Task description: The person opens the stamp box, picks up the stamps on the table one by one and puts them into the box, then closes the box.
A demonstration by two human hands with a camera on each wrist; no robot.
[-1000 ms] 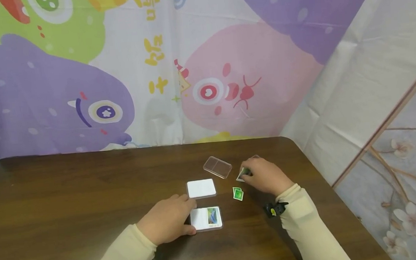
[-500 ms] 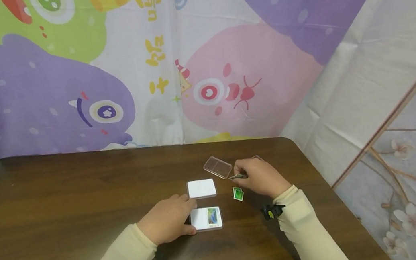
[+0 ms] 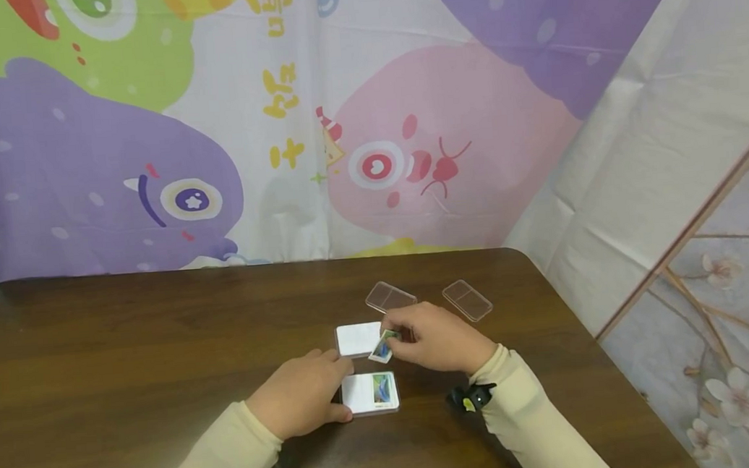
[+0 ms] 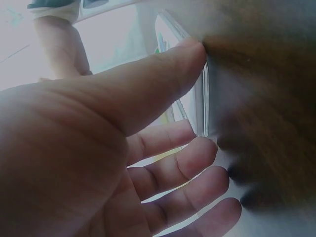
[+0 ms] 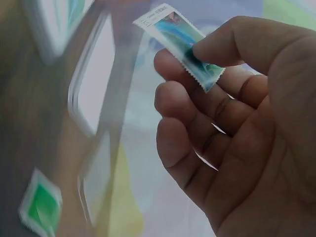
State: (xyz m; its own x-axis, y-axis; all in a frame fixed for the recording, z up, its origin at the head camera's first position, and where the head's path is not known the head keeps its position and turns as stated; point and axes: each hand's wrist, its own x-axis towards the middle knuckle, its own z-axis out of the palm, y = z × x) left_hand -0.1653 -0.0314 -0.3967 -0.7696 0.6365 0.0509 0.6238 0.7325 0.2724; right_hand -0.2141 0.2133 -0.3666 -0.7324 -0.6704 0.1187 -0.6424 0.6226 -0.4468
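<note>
My right hand (image 3: 443, 336) pinches a postage stamp (image 5: 173, 37) between thumb and forefinger; it has perforated edges and a blue-green picture. In the head view this stamp overlaps the right corner of the farther white-filled clear case (image 3: 356, 339). My left hand (image 3: 301, 395) holds the nearer clear case (image 3: 357, 396) at its left end, thumb on the near edge and forefinger at the far edge. White backing fills that case, with a similar picture stamp (image 3: 382, 389) lying on its right part. A green stamp (image 5: 43, 205) lies on the table in the right wrist view.
Two clear plastic covers lie at the back right: the left cover (image 3: 387, 295) is partly behind my right hand, the right cover (image 3: 467, 301) is in full view. The brown wooden table (image 3: 128, 353) meets a cartoon-printed cloth (image 3: 282, 219) at its back edge.
My right hand has moved left and nearer with the stamp, from beside the covers to the farther case. It now hides the green stamps in the head view. My left hand stays at the nearer case.
</note>
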